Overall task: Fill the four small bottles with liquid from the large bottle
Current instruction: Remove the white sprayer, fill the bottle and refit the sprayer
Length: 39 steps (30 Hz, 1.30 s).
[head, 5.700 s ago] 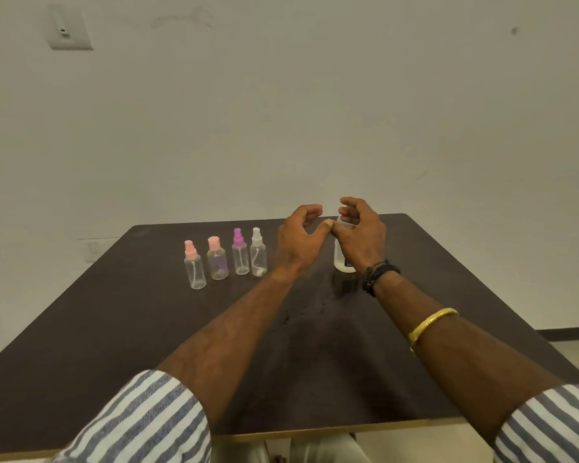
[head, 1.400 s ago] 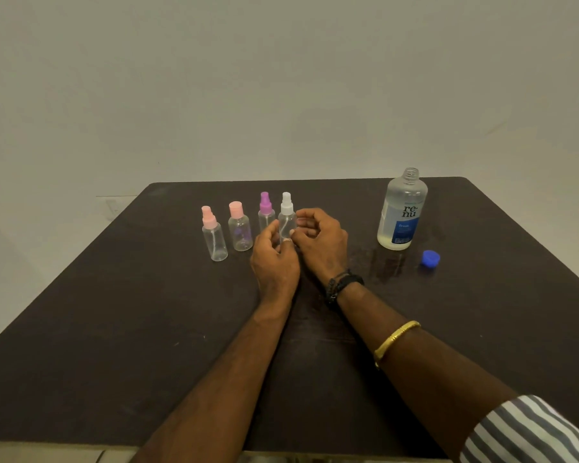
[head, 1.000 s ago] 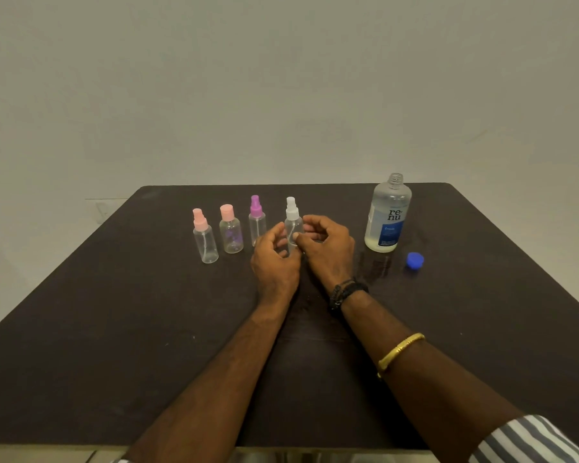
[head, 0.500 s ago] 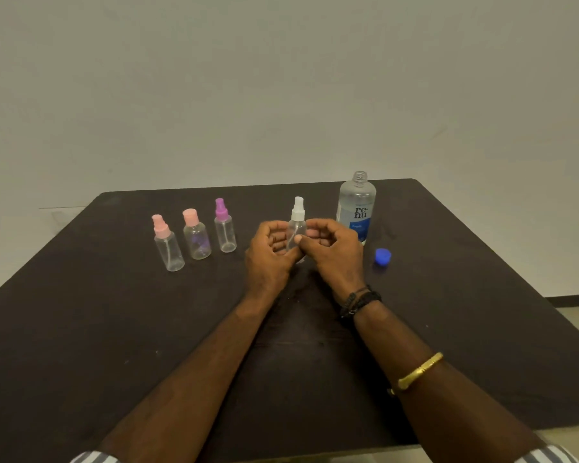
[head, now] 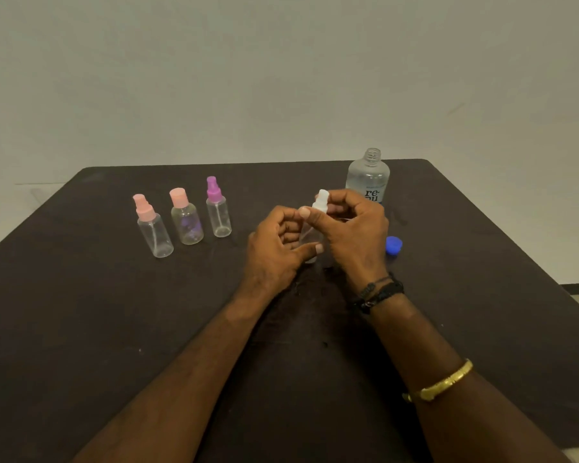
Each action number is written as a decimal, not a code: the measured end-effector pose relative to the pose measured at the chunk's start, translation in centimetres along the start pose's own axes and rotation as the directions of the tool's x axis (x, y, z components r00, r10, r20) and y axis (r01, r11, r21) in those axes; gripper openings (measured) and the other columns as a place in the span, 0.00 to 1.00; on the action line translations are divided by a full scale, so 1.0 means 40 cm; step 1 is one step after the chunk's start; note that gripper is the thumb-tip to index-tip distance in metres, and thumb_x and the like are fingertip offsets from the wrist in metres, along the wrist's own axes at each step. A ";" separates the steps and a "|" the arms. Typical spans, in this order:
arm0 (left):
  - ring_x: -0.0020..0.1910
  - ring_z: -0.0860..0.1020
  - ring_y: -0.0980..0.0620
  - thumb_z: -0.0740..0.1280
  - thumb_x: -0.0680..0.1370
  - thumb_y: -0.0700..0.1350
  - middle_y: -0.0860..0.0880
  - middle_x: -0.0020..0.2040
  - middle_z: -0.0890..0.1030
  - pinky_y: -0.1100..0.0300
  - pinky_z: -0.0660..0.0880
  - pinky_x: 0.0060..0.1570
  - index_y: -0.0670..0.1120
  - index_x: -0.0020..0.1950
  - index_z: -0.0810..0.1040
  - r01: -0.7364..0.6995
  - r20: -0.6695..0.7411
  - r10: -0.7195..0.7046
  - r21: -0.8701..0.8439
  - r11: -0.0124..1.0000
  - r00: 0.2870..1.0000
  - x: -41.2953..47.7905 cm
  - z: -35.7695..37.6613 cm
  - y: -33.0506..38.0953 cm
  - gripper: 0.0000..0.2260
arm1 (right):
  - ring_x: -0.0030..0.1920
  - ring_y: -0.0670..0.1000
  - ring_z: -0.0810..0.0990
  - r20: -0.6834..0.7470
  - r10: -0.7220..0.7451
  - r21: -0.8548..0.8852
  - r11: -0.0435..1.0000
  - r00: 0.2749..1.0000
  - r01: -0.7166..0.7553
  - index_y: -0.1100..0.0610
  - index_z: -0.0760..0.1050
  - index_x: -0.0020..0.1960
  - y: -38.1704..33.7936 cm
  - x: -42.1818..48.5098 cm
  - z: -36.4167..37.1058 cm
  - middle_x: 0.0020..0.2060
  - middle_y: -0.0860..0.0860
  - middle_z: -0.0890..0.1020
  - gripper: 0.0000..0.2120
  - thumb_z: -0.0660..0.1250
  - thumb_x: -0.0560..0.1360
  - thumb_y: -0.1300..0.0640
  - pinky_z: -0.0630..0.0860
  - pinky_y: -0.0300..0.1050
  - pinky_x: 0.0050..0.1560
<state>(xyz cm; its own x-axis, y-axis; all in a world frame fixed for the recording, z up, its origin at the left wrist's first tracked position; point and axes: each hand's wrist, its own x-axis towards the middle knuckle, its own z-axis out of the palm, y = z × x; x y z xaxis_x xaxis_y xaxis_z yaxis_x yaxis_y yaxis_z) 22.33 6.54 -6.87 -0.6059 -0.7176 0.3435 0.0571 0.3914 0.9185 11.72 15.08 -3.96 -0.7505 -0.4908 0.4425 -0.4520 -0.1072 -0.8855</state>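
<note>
White-capped bottle (head: pixel 308 233) held in left hand (head: pixel 274 250), right hand (head: pixel 356 235) pinching cap (head: pixel 321 199).

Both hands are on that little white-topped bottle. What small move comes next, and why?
Probably the right hand twists the white spray top off while the left hand steadies the small bottle: its top is on, whereas the large bottle stands open, its blue cap on the table.

Four small bottles (head: pixel 155 233) (head: pixel 187 225) (head: pixel 218 217) (head: pixel 322 198), one large bottle (head: pixel 368 175), one blue cap (head: pixel 394 245), two hands (head: pixel 274 248) (head: pixel 355 228), one table (head: pixel 81 295)
</note>
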 end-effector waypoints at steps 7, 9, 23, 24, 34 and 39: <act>0.51 0.85 0.53 0.82 0.68 0.39 0.49 0.51 0.85 0.50 0.84 0.54 0.45 0.57 0.79 0.045 -0.003 -0.045 -0.006 0.999 0.999 0.014 -0.016 -0.007 0.22 | 0.51 0.49 0.87 0.116 0.001 0.132 0.991 0.993 -0.017 0.57 0.81 0.64 0.015 0.007 -0.003 0.49 0.51 0.88 0.19 0.77 0.74 0.61 0.84 0.53 0.56; 0.51 0.84 0.54 0.82 0.67 0.38 0.49 0.51 0.85 0.50 0.83 0.54 0.45 0.58 0.79 0.056 -0.006 -0.056 -0.006 0.998 0.998 0.014 -0.017 -0.008 0.22 | 0.53 0.49 0.86 0.139 -0.014 0.151 0.989 0.990 -0.007 0.56 0.79 0.66 0.010 0.006 -0.001 0.51 0.51 0.87 0.19 0.75 0.75 0.61 0.83 0.51 0.57; 0.51 0.84 0.56 0.81 0.68 0.37 0.51 0.52 0.85 0.56 0.83 0.54 0.45 0.58 0.79 0.068 0.002 -0.068 0.029 0.997 0.998 0.010 -0.020 0.005 0.22 | 0.48 0.44 0.82 0.057 -0.092 -0.061 0.993 0.994 0.096 0.49 0.77 0.64 -0.004 -0.005 -0.014 0.48 0.46 0.82 0.23 0.79 0.71 0.50 0.82 0.47 0.49; 0.52 0.84 0.56 0.81 0.68 0.37 0.50 0.52 0.85 0.56 0.83 0.54 0.45 0.58 0.79 0.066 0.002 -0.066 0.026 0.997 0.998 0.010 -0.020 0.006 0.22 | 0.45 0.44 0.81 0.053 -0.086 -0.073 0.993 0.995 0.089 0.49 0.78 0.62 -0.002 -0.005 -0.015 0.45 0.46 0.82 0.22 0.80 0.70 0.50 0.82 0.46 0.47; 0.54 0.83 0.57 0.80 0.69 0.36 0.51 0.54 0.84 0.57 0.82 0.56 0.45 0.59 0.79 0.054 0.015 -0.054 0.029 0.998 0.998 0.010 -0.025 0.012 0.21 | 0.45 0.45 0.81 0.064 -0.142 -0.090 0.985 0.988 0.147 0.50 0.80 0.59 0.002 -0.005 -0.014 0.45 0.45 0.82 0.19 0.80 0.71 0.50 0.81 0.43 0.44; 0.55 0.83 0.58 0.80 0.70 0.36 0.52 0.54 0.85 0.55 0.82 0.58 0.46 0.59 0.80 0.061 0.026 -0.062 0.030 0.998 0.998 0.013 -0.026 0.011 0.21 | 0.43 0.42 0.83 0.069 -0.133 -0.005 0.991 0.989 0.134 0.52 0.78 0.64 -0.003 0.000 -0.017 0.45 0.46 0.84 0.22 0.79 0.71 0.60 0.80 0.36 0.44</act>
<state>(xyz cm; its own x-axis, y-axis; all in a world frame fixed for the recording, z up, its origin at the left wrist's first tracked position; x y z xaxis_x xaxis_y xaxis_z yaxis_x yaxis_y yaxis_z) 22.86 5.75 -6.07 -0.6286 -0.7252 0.2810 -0.0040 0.3643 0.9313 11.45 15.67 -3.75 -0.6489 -0.5303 0.5456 -0.5505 -0.1678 -0.8178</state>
